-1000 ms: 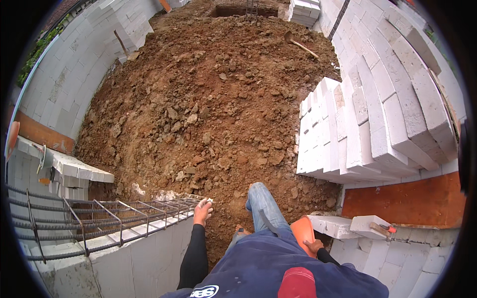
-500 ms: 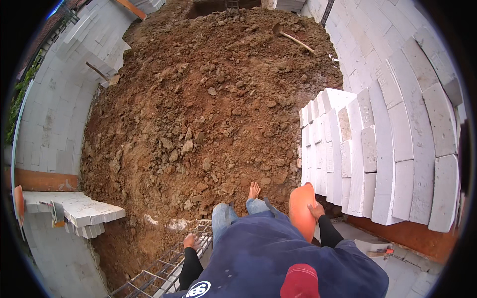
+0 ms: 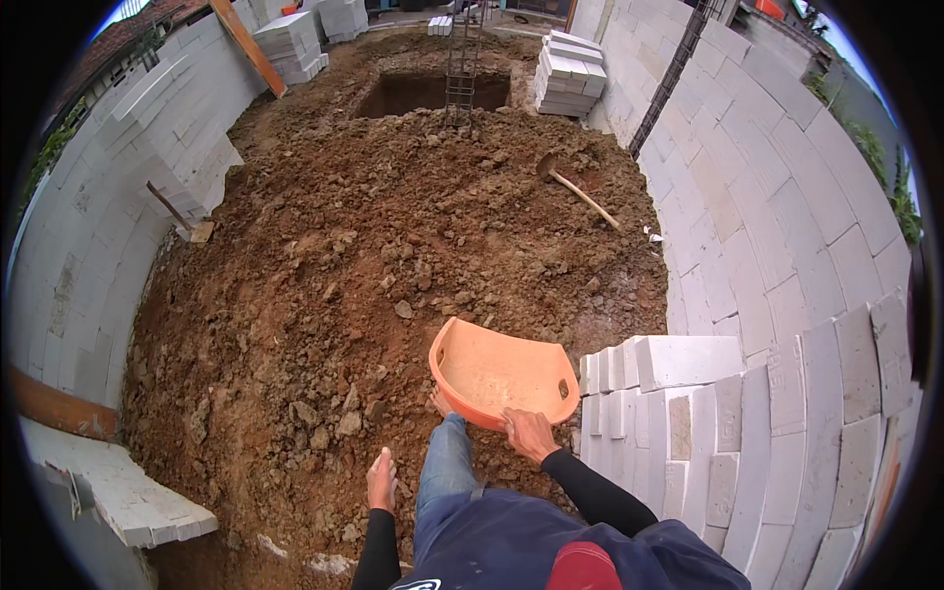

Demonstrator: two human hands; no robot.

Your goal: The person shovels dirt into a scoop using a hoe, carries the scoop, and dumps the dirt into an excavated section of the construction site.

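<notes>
A shallow orange plastic tub (image 3: 503,372) with hand holes in its ends is tilted in front of me, its hollow side showing and nothing in it. My right hand (image 3: 531,435) grips its near rim, fingers over the edge and the rest of the grip hidden below. To the left of my knee, my left hand (image 3: 382,482) hangs over the soil with loosely stretched fingers, holding nothing and apart from the tub. Rough brown soil (image 3: 295,295) with clods and stones lies under both. My bare foot (image 3: 441,399) shows partly beside the tub.
A stepped stack of white blocks (image 3: 659,393) rises close on my right. Farther ahead, a wooden-handled hoe (image 3: 585,197) lies on the soil. A square pit (image 3: 413,90) with an upright rebar cage (image 3: 462,74) is at the far end. Block walls (image 3: 777,206) run along both sides.
My right hand has swung the tub from beside my right hip forward to the front. My left hand has come off the rebar frame area and forward. The view has tipped up, and I have moved forward.
</notes>
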